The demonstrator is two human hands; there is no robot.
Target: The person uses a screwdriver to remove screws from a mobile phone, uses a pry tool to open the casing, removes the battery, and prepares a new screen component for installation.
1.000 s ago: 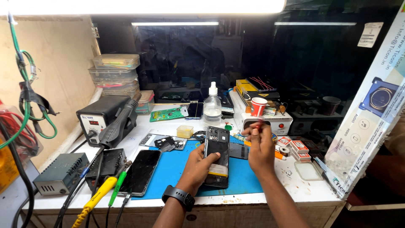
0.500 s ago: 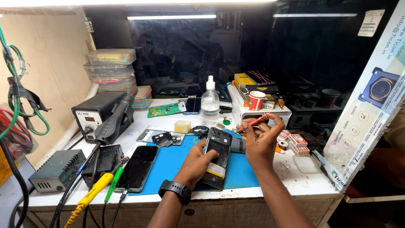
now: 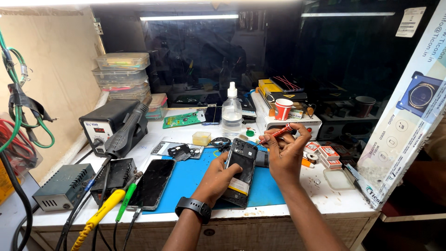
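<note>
Since the earlier frame my right hand has brought the red screwdriver, pinched in its fingers, toward the opened phone that my left hand grips mid-frame on the table, back cover already off, internals still exposed.

colours on the worktop
white worktop, blue mat; black opened phone with a yellow patch; red screwdriver; black wristwatch; yellow and green probes; red-and-white cup.
</note>
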